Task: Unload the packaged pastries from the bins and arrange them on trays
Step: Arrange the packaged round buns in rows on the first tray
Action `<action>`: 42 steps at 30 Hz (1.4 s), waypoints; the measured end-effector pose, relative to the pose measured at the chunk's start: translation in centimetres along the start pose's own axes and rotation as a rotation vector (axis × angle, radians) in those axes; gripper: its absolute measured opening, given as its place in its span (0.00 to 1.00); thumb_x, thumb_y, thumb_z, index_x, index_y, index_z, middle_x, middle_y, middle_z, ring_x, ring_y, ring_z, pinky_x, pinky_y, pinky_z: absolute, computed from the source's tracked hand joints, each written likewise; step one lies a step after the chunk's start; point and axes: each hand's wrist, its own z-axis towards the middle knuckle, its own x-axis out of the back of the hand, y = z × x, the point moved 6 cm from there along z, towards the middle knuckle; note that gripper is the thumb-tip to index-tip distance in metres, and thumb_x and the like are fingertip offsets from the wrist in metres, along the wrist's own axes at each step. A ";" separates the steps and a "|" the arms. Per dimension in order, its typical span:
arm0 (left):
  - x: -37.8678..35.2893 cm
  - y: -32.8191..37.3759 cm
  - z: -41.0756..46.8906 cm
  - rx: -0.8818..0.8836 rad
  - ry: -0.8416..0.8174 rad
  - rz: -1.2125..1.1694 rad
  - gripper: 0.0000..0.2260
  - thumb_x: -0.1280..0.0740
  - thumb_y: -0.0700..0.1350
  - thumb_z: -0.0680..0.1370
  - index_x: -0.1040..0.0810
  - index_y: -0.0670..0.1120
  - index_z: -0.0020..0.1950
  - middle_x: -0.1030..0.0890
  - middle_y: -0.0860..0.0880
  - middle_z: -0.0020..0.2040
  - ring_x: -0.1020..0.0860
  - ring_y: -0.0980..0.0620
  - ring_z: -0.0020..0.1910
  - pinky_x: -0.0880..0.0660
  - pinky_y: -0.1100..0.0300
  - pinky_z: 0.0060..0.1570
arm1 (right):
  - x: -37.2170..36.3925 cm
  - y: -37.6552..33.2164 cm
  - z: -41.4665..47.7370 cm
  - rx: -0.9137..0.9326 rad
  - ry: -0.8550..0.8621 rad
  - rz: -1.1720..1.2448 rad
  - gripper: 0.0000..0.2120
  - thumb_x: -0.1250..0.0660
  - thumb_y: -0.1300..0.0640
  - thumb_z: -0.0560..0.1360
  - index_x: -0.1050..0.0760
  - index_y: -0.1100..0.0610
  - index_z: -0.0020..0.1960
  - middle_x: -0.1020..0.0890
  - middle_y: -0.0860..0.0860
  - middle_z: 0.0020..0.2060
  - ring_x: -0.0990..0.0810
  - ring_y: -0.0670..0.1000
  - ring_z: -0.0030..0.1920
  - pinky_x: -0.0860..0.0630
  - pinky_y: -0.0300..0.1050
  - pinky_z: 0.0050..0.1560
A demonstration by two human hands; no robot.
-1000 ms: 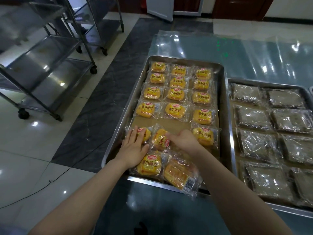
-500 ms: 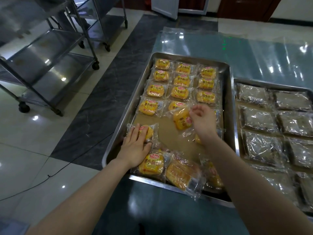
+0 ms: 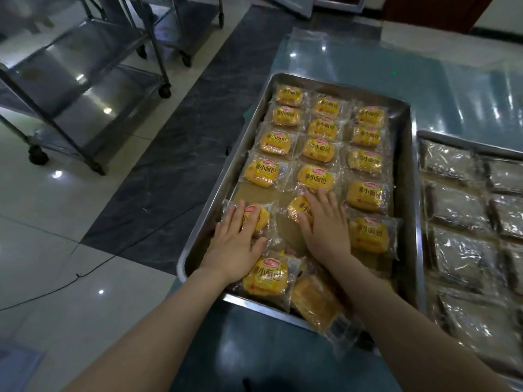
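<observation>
1. The left hand (image 3: 236,244) lies palm down with straight, closed fingers on a yellow packet (image 3: 261,217) in the left column of the steel tray (image 3: 198,250). It presses the packet and grips nothing. The packet's right end shows past the fingertips.
2. The right hand (image 3: 325,227) is just as flat, fingers slightly spread, on a second packet (image 3: 294,207) in the middle column. Only that packet's left end shows beside the fingers.
3. The arranged rows (image 3: 319,149) fill the tray above both hands. The right column runs lower, with two packets just right of the right hand.
4. Bare brown liner (image 3: 283,226) shows between the two hands and in a strip above the left hand's packet (the only open floor in the tray). The left hand sits close to the tray's left rim.
5. At the near rim lie loose packets. One label-up packet (image 3: 264,278) touches the heel of the left hand. A face-down packet (image 3: 314,304) hangs over the rim above the glossy table (image 3: 438,80).
6. Arranged packets lie label up, long axis across the tray. The one under the right hand sits tilted out of line.
7. A second tray (image 3: 421,135) of dark wrapped pastries (image 3: 455,207) stands at right, just beside the first. Wheeled steel carts (image 3: 85,66) occupy the upper left.
</observation>
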 end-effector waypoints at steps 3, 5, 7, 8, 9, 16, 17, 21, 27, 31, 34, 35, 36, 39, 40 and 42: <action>0.2 0.0 -0.1 -0.011 0.002 -0.022 0.30 0.51 0.63 0.77 0.64 0.64 0.73 0.65 0.59 0.75 0.70 0.61 0.68 0.63 0.51 0.66 | 0.0 -0.3 -0.4 0.045 0.017 -0.082 0.25 0.53 0.43 0.80 0.47 0.44 0.76 0.53 0.49 0.78 0.62 0.51 0.76 0.64 0.52 0.71; 0.4 -0.1 -0.1 -0.015 -0.034 -0.055 0.30 0.48 0.62 0.77 0.64 0.64 0.73 0.65 0.58 0.75 0.69 0.60 0.69 0.63 0.51 0.66 | 0.2 -0.7 -1.0 0.076 0.025 -0.108 0.24 0.52 0.46 0.80 0.47 0.44 0.76 0.52 0.50 0.78 0.64 0.51 0.75 0.66 0.53 0.70; 0.7 0.0 -0.1 -0.020 -0.061 -0.108 0.31 0.45 0.61 0.78 0.62 0.64 0.74 0.64 0.57 0.76 0.66 0.57 0.72 0.63 0.52 0.68 | 0.2 -0.8 -1.4 0.097 0.017 -0.108 0.24 0.52 0.50 0.81 0.48 0.45 0.76 0.53 0.50 0.78 0.67 0.49 0.74 0.69 0.53 0.70; 0.9 0.0 -0.1 -0.014 -0.074 -0.132 0.32 0.43 0.60 0.78 0.61 0.64 0.74 0.63 0.57 0.76 0.65 0.55 0.73 0.62 0.52 0.68 | 0.3 -0.8 -1.5 0.103 0.009 -0.108 0.24 0.52 0.51 0.81 0.48 0.45 0.77 0.53 0.50 0.78 0.68 0.49 0.73 0.69 0.52 0.70; 1.2 0.0 -0.1 -0.002 -0.092 -0.149 0.32 0.42 0.59 0.78 0.60 0.63 0.74 0.63 0.57 0.76 0.63 0.54 0.74 0.61 0.51 0.69 | 0.3 -0.9 -1.6 0.107 0.002 -0.110 0.24 0.52 0.52 0.81 0.48 0.45 0.77 0.53 0.50 0.78 0.68 0.49 0.73 0.69 0.52 0.70; 2.7 1.0 2.1 0.054 -0.198 -0.133 0.29 0.48 0.62 0.79 0.56 0.59 0.76 0.61 0.51 0.77 0.61 0.50 0.75 0.63 0.49 0.70 | 2.8 -0.4 -1.7 0.082 -0.013 0.055 0.22 0.44 0.53 0.81 0.39 0.48 0.74 0.44 0.49 0.76 0.52 0.52 0.77 0.54 0.50 0.73; 2.9 1.2 2.6 0.035 -0.201 -0.093 0.28 0.49 0.61 0.79 0.56 0.58 0.76 0.61 0.50 0.77 0.61 0.49 0.75 0.63 0.49 0.70 | 3.0 -0.3 -1.8 0.095 -0.044 0.053 0.22 0.42 0.53 0.80 0.38 0.48 0.74 0.43 0.49 0.76 0.50 0.52 0.77 0.51 0.51 0.74; 4.0 1.6 4.2 -0.086 -0.166 0.080 0.27 0.48 0.56 0.81 0.55 0.56 0.77 0.63 0.49 0.76 0.58 0.49 0.76 0.58 0.52 0.71 | 3.3 0.4 -2.3 0.079 -0.102 0.042 0.24 0.39 0.54 0.79 0.39 0.44 0.74 0.38 0.45 0.74 0.47 0.49 0.76 0.47 0.51 0.73; 4.5 1.5 4.8 -0.164 -0.029 0.155 0.25 0.44 0.47 0.81 0.48 0.58 0.76 0.61 0.52 0.77 0.54 0.47 0.76 0.55 0.53 0.72 | 2.9 -0.4 -2.0 0.021 -0.109 0.077 0.24 0.41 0.56 0.79 0.40 0.46 0.74 0.41 0.47 0.76 0.49 0.51 0.76 0.49 0.49 0.72; 4.8 2.4 4.6 -0.221 0.127 0.160 0.28 0.41 0.47 0.80 0.51 0.58 0.76 0.58 0.51 0.77 0.57 0.51 0.75 0.61 0.56 0.70 | 3.0 -0.8 -1.6 0.025 -0.021 0.011 0.27 0.43 0.48 0.80 0.47 0.46 0.76 0.53 0.49 0.78 0.62 0.52 0.76 0.62 0.51 0.71; 5.4 2.9 5.7 -0.218 0.171 0.173 0.28 0.42 0.52 0.80 0.53 0.58 0.76 0.57 0.51 0.77 0.60 0.55 0.73 0.61 0.55 0.70 | 3.2 0.2 -0.5 -0.057 0.034 -0.083 0.28 0.50 0.41 0.79 0.55 0.44 0.76 0.59 0.49 0.77 0.68 0.53 0.74 0.66 0.58 0.72; 5.4 2.9 6.2 -0.209 0.161 0.186 0.28 0.43 0.54 0.80 0.54 0.58 0.76 0.57 0.51 0.77 0.61 0.55 0.72 0.61 0.55 0.70 | 3.2 0.8 0.0 -0.092 0.036 -0.098 0.29 0.51 0.39 0.79 0.57 0.43 0.76 0.61 0.49 0.77 0.70 0.54 0.74 0.66 0.61 0.71; 5.4 2.9 6.8 -0.199 0.144 0.203 0.28 0.45 0.56 0.80 0.56 0.58 0.76 0.59 0.51 0.77 0.62 0.55 0.72 0.62 0.54 0.70 | 3.2 1.4 0.4 -0.123 0.027 -0.100 0.30 0.52 0.37 0.79 0.58 0.43 0.76 0.61 0.50 0.77 0.71 0.55 0.73 0.67 0.63 0.70; 4.8 2.9 8.1 -0.179 0.086 0.267 0.30 0.50 0.62 0.78 0.62 0.59 0.74 0.64 0.51 0.75 0.66 0.51 0.72 0.63 0.51 0.70 | 2.3 2.2 1.1 -0.139 -0.041 -0.098 0.33 0.57 0.32 0.75 0.64 0.41 0.75 0.65 0.50 0.76 0.72 0.56 0.72 0.66 0.68 0.68; 4.3 2.9 8.4 -0.174 0.065 0.287 0.31 0.51 0.64 0.77 0.64 0.60 0.74 0.67 0.50 0.74 0.67 0.50 0.72 0.64 0.49 0.70 | 1.9 2.2 1.2 -0.123 -0.061 -0.108 0.33 0.60 0.31 0.74 0.65 0.40 0.75 0.66 0.49 0.76 0.73 0.56 0.72 0.65 0.70 0.68; 3.3 2.8 8.8 -0.154 0.029 0.319 0.32 0.52 0.65 0.77 0.67 0.60 0.73 0.69 0.50 0.74 0.69 0.48 0.72 0.64 0.48 0.70 | 1.2 2.1 1.5 -0.106 -0.075 -0.134 0.33 0.64 0.30 0.73 0.65 0.39 0.75 0.66 0.48 0.76 0.73 0.57 0.72 0.63 0.72 0.68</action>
